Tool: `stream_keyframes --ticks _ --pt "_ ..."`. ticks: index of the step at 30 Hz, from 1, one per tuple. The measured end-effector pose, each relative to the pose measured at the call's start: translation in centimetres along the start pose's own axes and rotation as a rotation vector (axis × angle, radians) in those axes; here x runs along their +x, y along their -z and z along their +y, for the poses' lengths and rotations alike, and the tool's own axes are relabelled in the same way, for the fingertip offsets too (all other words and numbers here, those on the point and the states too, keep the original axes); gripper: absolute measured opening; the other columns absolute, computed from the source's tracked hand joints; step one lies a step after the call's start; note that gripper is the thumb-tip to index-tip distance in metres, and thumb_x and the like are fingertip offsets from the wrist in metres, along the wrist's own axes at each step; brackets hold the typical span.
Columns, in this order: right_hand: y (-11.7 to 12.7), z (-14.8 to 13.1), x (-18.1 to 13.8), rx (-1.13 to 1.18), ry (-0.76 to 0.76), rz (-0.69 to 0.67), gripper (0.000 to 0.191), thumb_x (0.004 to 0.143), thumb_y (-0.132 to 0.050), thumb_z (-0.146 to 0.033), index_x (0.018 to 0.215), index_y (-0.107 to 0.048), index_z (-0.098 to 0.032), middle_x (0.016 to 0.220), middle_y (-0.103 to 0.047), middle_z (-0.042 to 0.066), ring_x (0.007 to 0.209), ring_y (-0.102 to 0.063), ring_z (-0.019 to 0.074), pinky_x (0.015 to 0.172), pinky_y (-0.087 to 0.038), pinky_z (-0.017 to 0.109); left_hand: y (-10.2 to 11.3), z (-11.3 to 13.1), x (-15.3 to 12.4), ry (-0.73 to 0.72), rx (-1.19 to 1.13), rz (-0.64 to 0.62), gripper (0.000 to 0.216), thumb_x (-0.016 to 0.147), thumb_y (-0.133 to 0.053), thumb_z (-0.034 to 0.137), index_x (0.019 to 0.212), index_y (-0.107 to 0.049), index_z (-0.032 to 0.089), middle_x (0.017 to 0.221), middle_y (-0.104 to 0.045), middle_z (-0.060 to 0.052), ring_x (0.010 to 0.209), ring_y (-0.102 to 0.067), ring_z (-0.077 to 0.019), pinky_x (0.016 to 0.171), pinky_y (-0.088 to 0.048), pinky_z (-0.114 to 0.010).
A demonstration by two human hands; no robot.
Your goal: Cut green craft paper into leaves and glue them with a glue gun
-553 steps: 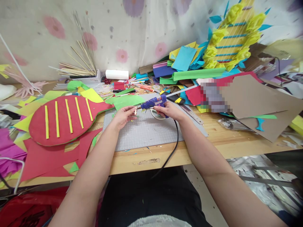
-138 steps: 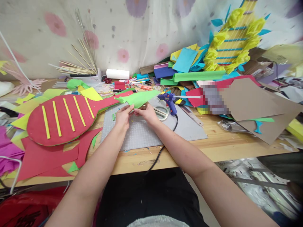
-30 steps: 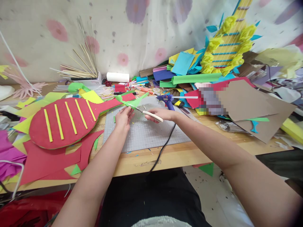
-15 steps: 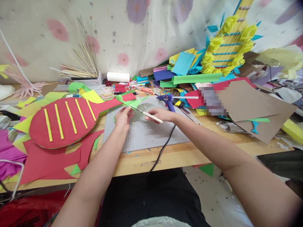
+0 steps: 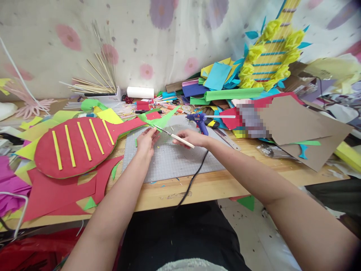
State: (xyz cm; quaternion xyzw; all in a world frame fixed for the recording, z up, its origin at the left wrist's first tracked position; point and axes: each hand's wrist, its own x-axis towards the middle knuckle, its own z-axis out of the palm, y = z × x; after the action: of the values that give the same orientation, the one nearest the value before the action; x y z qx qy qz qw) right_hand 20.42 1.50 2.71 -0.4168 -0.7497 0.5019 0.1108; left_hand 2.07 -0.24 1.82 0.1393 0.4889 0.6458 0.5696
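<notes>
My left hand (image 5: 146,143) is closed on a piece of bright green paper (image 5: 166,119), fingertips at its lower edge. The paper's right end sticks up to a point. My right hand (image 5: 191,137) is closed around white-handled scissors (image 5: 183,141), whose metal blades reach left to the green paper near my left fingertips. Whether the blades are apart is hard to make out. Both hands are above a grey cutting mat (image 5: 169,165). Left of them lies a red guitar-like cutout (image 5: 76,145) with yellow strips; the green paper overlaps the end of its neck.
A blue glue gun (image 5: 201,122) stands beyond my right hand, its black cord (image 5: 194,178) running over the table edge. Red paper scraps (image 5: 62,192) lie at left, brown sheets (image 5: 299,120) at right. A yellow flower-trimmed guitar shape (image 5: 269,56) leans at the back.
The green paper's right end has lifted and now points further up and to the right. My hands and the scissors have hardly moved.
</notes>
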Motion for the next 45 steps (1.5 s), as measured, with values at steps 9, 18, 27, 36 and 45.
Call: stream_keyframes --ticks 9,18,27,36,45 --pt "-0.5 -0.5 0.1 0.071 -0.059 0.015 0.049 0.066 -0.06 -0.064 0.063 -0.045 -0.017 0.051 -0.044 -0.006 0.041 -0.043 0.0063 0.041 -0.034 0.021 0.1 -0.2 0.1 0.004 0.031 -0.031 0.02 0.064 -0.069 0.009 0.074 -0.054 0.016 0.067 -0.063 0.001 0.059 -0.061 -0.0084 0.07 -0.049 -0.024" --pt "0.4 -0.3 -0.5 0.096 0.029 -0.087 0.05 0.07 -0.055 -0.065 0.062 -0.042 -0.018 0.053 -0.043 -0.005 0.044 -0.041 0.0059 0.042 -0.033 0.021 0.6 0.4 0.9 -0.028 0.096 -0.117 0.022 0.063 -0.068 0.009 0.077 -0.052 0.015 0.066 -0.065 0.0 0.058 -0.062 -0.0096 0.07 -0.05 -0.026" --pt "2.2 -0.9 -2.1 0.031 0.018 -0.281 0.052 0.072 -0.049 -0.069 0.071 -0.046 -0.017 0.061 -0.045 -0.003 0.051 -0.042 0.0064 0.046 -0.035 0.021 1.0 1.9 1.0 -0.147 0.308 -0.179 0.043 0.055 -0.073 0.006 0.08 -0.041 0.019 0.065 -0.064 0.0 0.052 -0.061 -0.0119 0.066 -0.052 -0.031" --pt "2.6 -1.1 -0.1 -0.008 0.005 -0.258 0.047 0.073 -0.055 -0.062 0.073 -0.048 -0.016 0.059 -0.046 -0.004 0.049 -0.043 0.0049 0.045 -0.035 0.019 1.5 2.9 1.0 -0.123 0.406 -0.24 0.047 0.05 -0.074 0.007 0.08 -0.039 0.018 0.067 -0.064 0.001 0.056 -0.061 -0.0114 0.056 -0.051 -0.024" --pt "3.4 -2.7 0.5 -0.164 -0.028 -0.26 0.047 0.075 -0.053 -0.062 0.071 -0.048 -0.016 0.058 -0.046 -0.003 0.05 -0.044 0.0059 0.046 -0.037 0.02 2.2 3.5 1.2 -0.118 0.528 -0.319 0.045 0.049 -0.074 0.01 0.079 -0.041 0.018 0.066 -0.065 0.001 0.056 -0.061 -0.0121 0.053 -0.049 -0.023"
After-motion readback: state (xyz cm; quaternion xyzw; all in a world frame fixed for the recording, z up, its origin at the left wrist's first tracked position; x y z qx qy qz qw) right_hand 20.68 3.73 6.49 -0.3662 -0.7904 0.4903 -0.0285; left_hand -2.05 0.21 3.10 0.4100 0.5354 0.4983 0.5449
